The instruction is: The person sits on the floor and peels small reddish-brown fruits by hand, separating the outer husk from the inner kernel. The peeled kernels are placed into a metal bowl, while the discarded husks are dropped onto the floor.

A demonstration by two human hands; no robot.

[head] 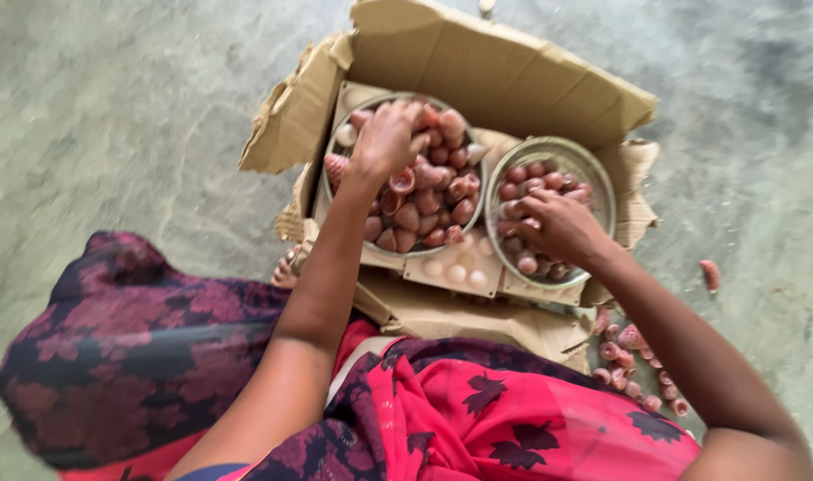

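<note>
My left hand [387,138] reaches into a round metal bowl [328,191] heaped with small reddish clay cups [428,209], fingers curled over the pile; whether it grips one is hidden. My right hand [556,224] rests in a second round bowl [602,178] holding smaller reddish pieces [535,174], fingers bent among them. Both bowls sit on a flattened cardboard box [477,71] on the floor.
A cardboard tray with pale round shapes [455,272] lies under the bowls. Several loose clay pieces [633,365] are scattered on the grey concrete floor [112,116] at my right; one more piece [709,274] lies farther right. My red and dark patterned clothing [477,419] fills the foreground.
</note>
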